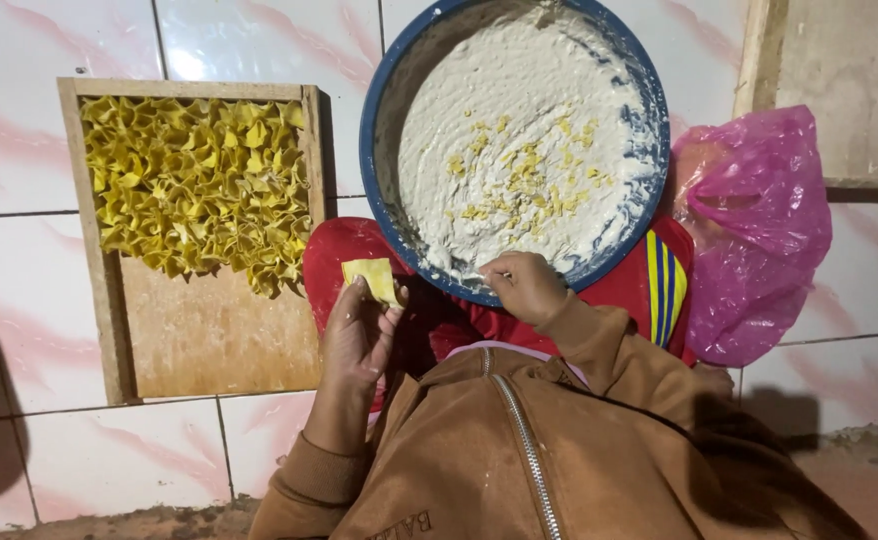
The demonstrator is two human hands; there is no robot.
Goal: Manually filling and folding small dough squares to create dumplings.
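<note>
My left hand (356,335) holds a small yellow dough square (372,279) between thumb and fingers, above my red-trousered knee. My right hand (524,286) rests with curled fingers on the near rim of a big blue round basin (384,90) of pale white filling flecked with yellow bits. What its fingers pinch is hidden. A wooden tray (209,335) at the left carries many folded yellow dumplings (199,180) packed across its far half.
A pink plastic bag (759,230) lies to the right of the basin. The floor is white tile with pink streaks (19,300). My brown zipped jacket (519,450) fills the lower middle. A wooden frame (759,50) stands at the upper right.
</note>
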